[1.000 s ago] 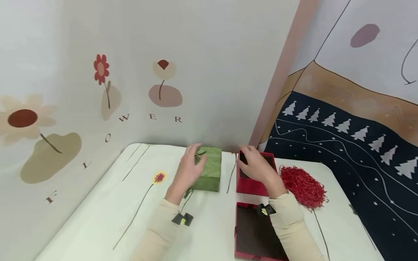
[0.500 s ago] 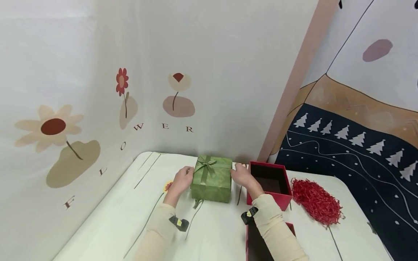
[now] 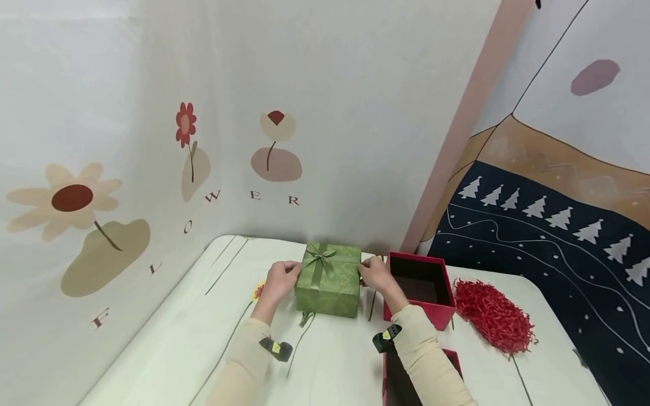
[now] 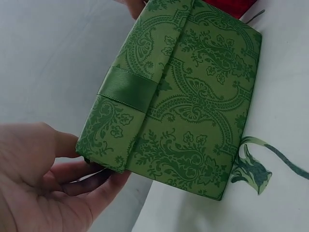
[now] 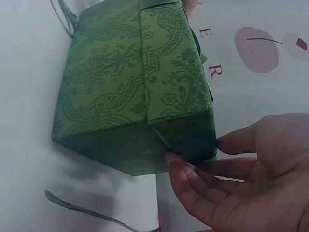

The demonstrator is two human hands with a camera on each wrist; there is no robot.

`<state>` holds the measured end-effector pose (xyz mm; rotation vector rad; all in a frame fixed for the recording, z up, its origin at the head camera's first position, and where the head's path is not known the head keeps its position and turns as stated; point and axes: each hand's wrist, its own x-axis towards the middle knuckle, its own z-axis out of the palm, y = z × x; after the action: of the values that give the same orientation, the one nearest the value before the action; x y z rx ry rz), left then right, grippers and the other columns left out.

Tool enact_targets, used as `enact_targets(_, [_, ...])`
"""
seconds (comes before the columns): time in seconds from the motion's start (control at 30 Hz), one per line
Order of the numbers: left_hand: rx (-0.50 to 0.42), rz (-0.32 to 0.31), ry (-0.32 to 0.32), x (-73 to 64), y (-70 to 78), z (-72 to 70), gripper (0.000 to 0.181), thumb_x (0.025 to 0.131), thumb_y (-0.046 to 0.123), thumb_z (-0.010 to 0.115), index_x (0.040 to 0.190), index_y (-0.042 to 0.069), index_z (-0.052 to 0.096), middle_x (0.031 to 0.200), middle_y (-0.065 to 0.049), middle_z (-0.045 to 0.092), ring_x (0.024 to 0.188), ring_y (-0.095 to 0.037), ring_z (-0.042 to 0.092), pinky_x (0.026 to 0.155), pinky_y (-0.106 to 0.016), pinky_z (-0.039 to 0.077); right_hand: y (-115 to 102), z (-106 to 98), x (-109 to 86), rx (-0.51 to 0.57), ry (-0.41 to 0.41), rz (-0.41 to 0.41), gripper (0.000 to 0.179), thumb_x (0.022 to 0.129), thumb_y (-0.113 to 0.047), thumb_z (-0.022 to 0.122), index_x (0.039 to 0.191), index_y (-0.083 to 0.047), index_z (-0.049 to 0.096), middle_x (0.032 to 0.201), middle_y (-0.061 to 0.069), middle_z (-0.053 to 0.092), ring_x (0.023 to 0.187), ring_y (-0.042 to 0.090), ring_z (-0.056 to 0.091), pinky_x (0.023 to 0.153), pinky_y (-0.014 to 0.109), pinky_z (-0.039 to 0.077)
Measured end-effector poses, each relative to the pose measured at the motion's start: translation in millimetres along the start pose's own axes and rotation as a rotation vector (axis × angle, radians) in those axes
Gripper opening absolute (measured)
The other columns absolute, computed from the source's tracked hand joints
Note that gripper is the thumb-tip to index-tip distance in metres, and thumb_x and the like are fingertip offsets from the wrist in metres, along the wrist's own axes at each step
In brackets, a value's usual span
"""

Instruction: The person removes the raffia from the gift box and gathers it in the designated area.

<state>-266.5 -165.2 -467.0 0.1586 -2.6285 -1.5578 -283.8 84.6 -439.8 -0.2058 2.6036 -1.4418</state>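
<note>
A green patterned gift box (image 3: pixel 327 299) stands on the white table, its lid (image 3: pixel 332 262) on and tied with a green ribbon bow (image 3: pixel 321 257). At its left side my left hand (image 3: pixel 278 281) pinches the lid, with the thumb at the top and the fingers at the lid's lower edge in the left wrist view. My right hand (image 3: pixel 378 274) holds the opposite side of the lid; in the right wrist view a fingertip (image 5: pixel 175 159) touches the lid's lower edge. The inside of the box is hidden.
Right of the green box stands an uncovered red box (image 3: pixel 418 311) with a dark inside. A red lid (image 3: pixel 451 361) lies in front, partly behind my right sleeve. Farther right is a pile of red shredded paper (image 3: pixel 495 316). A fabric backdrop (image 3: pixel 345 169) rises behind the table.
My left hand has come from over the green box to its left side. My right hand has moved left from the red box to the green lid. Both now grip the lid.
</note>
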Motion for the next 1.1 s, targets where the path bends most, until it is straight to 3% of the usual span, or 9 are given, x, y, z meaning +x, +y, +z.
enact_targets(0.17, [-0.006,0.015,0.009,-0.1,1.0,-0.2,0.031,0.105,0.013,0.057,0.124,-0.007,0.070,0.123,-0.025,0.070,0.118,-0.040,0.065,0.100,-0.050,0.052,-4,0,-1.8,-0.038,0.017,-0.022,0.038,0.108,-0.005,0.047,0.072,-0.001,0.057,0.065,0.010,0.051,0.066,0.024,0.062,0.060,0.029,0.047])
enact_targets(0.27, [-0.009,0.016,0.012,-0.5,2.3,-0.5,0.031,0.105,0.013,0.056,0.125,-0.007,0.070,0.124,-0.025,0.070,0.117,-0.039,0.065,0.100,-0.050,0.053,-8,-2,-3.5,-0.042,0.012,-0.024,0.040,0.109,-0.007,0.049,0.069,-0.003,0.052,0.066,0.009,0.051,0.066,0.021,0.062,0.059,0.028,0.044])
enact_targets(0.47, [-0.007,0.033,0.027,-0.8,3.9,-1.7,0.031,0.105,0.013,0.057,0.124,-0.007,0.070,0.120,-0.023,0.071,0.112,-0.037,0.067,0.096,-0.047,0.055,-9,-4,-3.7,-0.032,0.018,-0.030,0.032,0.109,-0.006,0.048,0.083,0.002,0.065,0.083,0.018,0.063,0.088,0.037,0.071,0.062,0.031,0.047])
enact_targets(0.67, [-0.024,0.054,0.039,-1.3,11.4,-3.7,0.030,0.105,0.013,0.059,0.123,-0.006,0.071,0.115,-0.022,0.072,0.109,-0.035,0.067,0.095,-0.046,0.055,-13,-7,-4.4,-0.040,0.031,-0.039,0.027,0.109,-0.009,0.049,0.106,0.009,0.070,0.086,0.021,0.064,0.088,0.036,0.070,0.061,0.029,0.043])
enact_targets(0.8, [-0.032,0.079,0.051,-3.1,19.0,-8.0,0.031,0.105,0.014,0.058,0.124,-0.007,0.070,0.118,-0.023,0.072,0.113,-0.036,0.066,0.099,-0.048,0.053,-20,-10,-6.4,-0.050,0.046,-0.054,0.027,0.109,-0.012,0.050,0.090,0.002,0.064,0.070,0.008,0.052,0.064,0.021,0.057,0.057,0.028,0.039])
enact_targets(0.9, [-0.045,0.102,0.046,-7.0,26.3,-12.2,0.033,0.106,0.015,0.057,0.128,-0.008,0.068,0.124,-0.024,0.070,0.118,-0.038,0.065,0.101,-0.049,0.052,-25,-14,-9.6,-0.049,0.066,-0.085,0.036,0.110,-0.013,0.049,0.074,-0.006,0.048,0.062,0.002,0.040,0.055,0.015,0.039,0.055,0.029,0.034])
enact_targets(1.0, [-0.075,0.121,0.040,-12.6,33.9,-18.5,0.035,0.107,0.015,0.057,0.131,-0.007,0.066,0.129,-0.024,0.067,0.122,-0.039,0.063,0.102,-0.049,0.052,-32,-21,-15.6,-0.030,0.082,-0.131,0.028,0.110,-0.013,0.049,0.090,-0.002,0.064,0.074,0.007,0.055,0.064,0.016,0.047,0.061,0.030,0.039])
enact_targets(1.03, [-0.096,0.127,0.038,-15.1,36.3,-21.2,0.035,0.106,0.015,0.057,0.132,-0.006,0.065,0.130,-0.024,0.067,0.123,-0.039,0.063,0.103,-0.049,0.052,-33,-23,-18.4,-0.018,0.080,-0.146,0.025,0.110,-0.014,0.049,0.105,0.001,0.068,0.084,0.011,0.062,0.071,0.018,0.054,0.064,0.031,0.045])
enact_targets(1.1, [-0.147,0.126,0.020,-21.0,40.4,-27.7,0.036,0.106,0.015,0.059,0.135,-0.006,0.062,0.132,-0.025,0.065,0.124,-0.040,0.062,0.104,-0.048,0.051,-36,-29,-25.5,0.018,0.066,-0.180,0.035,0.110,-0.015,0.050,0.137,0.004,0.061,0.109,0.018,0.067,0.090,0.025,0.063,0.077,0.036,0.054])
